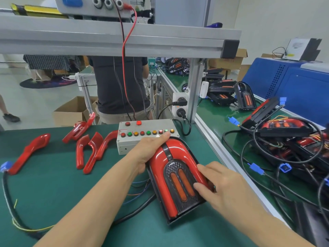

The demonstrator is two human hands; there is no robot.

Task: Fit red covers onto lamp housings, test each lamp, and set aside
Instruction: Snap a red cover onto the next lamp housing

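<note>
A green counter (53, 184) under an aluminium frame carries loose red covers (92, 150) at the left and a grey test box (146, 134) with coloured buttons just behind the lamp housing (178, 182); the housing lies between the two hands, its long axis running away from the person, rounded end towards the box. The left hand (151, 154) grips its upper left edge, fingers curled over the fitted red cover (160, 175); the right hand (219, 184) presses flat-fingered on the lower right edge, likely seating the cover before testing.
</note>
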